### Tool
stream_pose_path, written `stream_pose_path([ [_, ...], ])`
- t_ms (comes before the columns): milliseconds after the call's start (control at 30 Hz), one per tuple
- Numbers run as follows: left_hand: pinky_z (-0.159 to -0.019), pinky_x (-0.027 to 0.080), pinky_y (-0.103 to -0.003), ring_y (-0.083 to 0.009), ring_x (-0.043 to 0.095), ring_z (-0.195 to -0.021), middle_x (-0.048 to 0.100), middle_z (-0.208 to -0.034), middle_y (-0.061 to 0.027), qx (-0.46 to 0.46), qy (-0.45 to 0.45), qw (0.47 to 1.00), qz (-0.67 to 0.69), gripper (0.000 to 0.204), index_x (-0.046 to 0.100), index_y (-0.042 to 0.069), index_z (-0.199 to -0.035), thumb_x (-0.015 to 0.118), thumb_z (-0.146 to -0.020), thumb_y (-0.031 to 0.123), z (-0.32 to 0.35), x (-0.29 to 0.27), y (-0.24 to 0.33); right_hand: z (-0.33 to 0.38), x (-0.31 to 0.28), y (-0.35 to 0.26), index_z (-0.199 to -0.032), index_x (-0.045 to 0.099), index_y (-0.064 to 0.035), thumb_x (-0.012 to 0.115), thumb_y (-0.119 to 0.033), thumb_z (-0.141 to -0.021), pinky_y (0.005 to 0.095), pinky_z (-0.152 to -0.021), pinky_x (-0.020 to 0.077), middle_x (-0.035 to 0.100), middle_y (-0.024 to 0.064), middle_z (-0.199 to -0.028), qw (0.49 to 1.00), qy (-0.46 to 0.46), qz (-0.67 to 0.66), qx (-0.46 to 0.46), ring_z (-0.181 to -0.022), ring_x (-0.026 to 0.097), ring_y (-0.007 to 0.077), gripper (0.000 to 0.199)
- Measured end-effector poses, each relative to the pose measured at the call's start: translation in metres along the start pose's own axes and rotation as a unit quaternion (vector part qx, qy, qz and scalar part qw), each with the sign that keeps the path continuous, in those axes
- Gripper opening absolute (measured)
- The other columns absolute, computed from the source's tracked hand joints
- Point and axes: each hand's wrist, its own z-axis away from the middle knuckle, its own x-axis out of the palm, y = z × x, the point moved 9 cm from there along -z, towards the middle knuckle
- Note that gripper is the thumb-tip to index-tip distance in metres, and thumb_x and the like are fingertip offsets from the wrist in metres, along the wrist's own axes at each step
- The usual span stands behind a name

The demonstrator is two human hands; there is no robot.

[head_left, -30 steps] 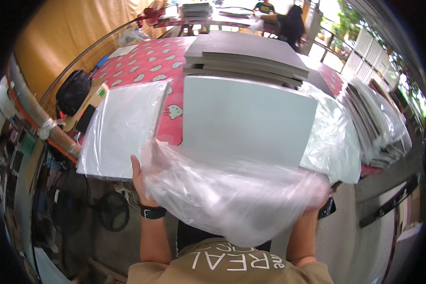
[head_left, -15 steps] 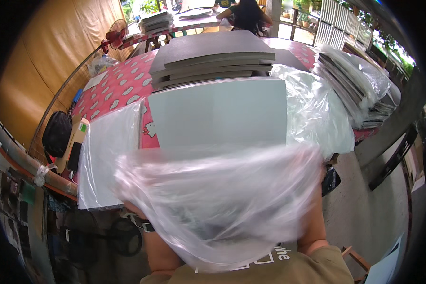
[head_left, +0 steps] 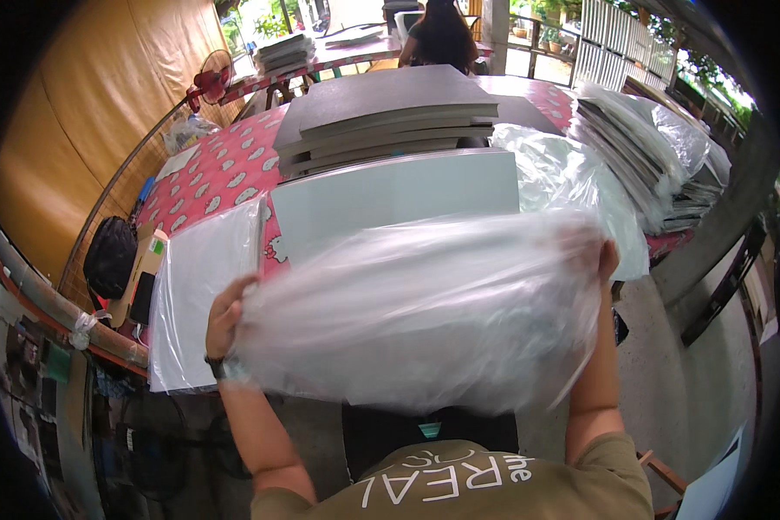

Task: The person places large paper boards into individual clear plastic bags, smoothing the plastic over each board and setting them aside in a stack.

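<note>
A clear plastic bag [head_left: 416, 321], blurred by motion, is stretched sideways between my two hands in front of my chest. My left hand [head_left: 227, 316] grips its left end, with a dark band at the wrist. At the opposite end, my right hand [head_left: 605, 258] holds the bag's upper corner, its fingers partly hidden by the film. Just beyond the bag, a pale grey-green flat board [head_left: 394, 195] lies on the table, its near part covered by the plastic. Behind that board rises a stack of thick grey panels [head_left: 399, 97].
Flat plastic bags [head_left: 204, 295] lie left of the board; crumpled plastic [head_left: 555, 169] lies right. Farther right are wrapped panels [head_left: 624, 147]. A black pouch [head_left: 111, 257] and phone [head_left: 143, 299] sit at the left edge of the pink table [head_left: 225, 165]. A person [head_left: 442, 39] sits beyond.
The bag's lower part has swung up and away from my body, and the bag is spread wider. My left hand now shows at its side. The person beyond has shifted posture.
</note>
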Motion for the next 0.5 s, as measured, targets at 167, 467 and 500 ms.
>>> stream_pose_path([
  [167,-0.069,0.036,-0.024,-0.0115,0.050,-0.074,0.053,-0.079,0.0009,0.152,0.149,0.968,-0.133,0.048,0.047,0.007,-0.112,0.059,-0.065,0.015,-0.097,-0.016,0.048,-0.101,0.000,-0.045,-0.100,0.051,-0.0046,0.052,-0.001,-0.070,0.0222,-0.054,0.0371,0.048,0.0028,-0.063,0.719,0.064,0.690,-0.056,-0.058,0.044,0.0086,0.029],
  [467,-0.075,0.029,-0.028,-0.0125,0.046,-0.071,0.048,-0.065,0.0001,0.258,0.292,0.727,-0.566,0.038,0.059,0.015,-0.101,0.056,-0.064,0.007,-0.059,0.011,0.082,-0.069,0.032,-0.064,-0.080,0.058,-0.0031,0.053,-0.010,-0.075,0.0226,-0.052,0.0382,0.056,0.0030,-0.061,0.740,0.175,0.636,-0.133,-0.054,0.049,0.0097,0.010],
  [500,-0.073,0.031,-0.027,-0.0117,0.046,-0.069,0.047,-0.065,0.0002,0.287,0.295,0.707,-0.575,0.035,0.060,0.012,-0.098,0.055,-0.064,0.006,-0.043,0.018,0.092,-0.062,0.025,-0.063,-0.074,0.056,-0.0028,0.053,-0.010,-0.074,0.0185,-0.050,0.0353,0.054,-0.0010,-0.060,0.801,0.200,0.561,-0.063,-0.053,0.045,0.0043,0.007],
])
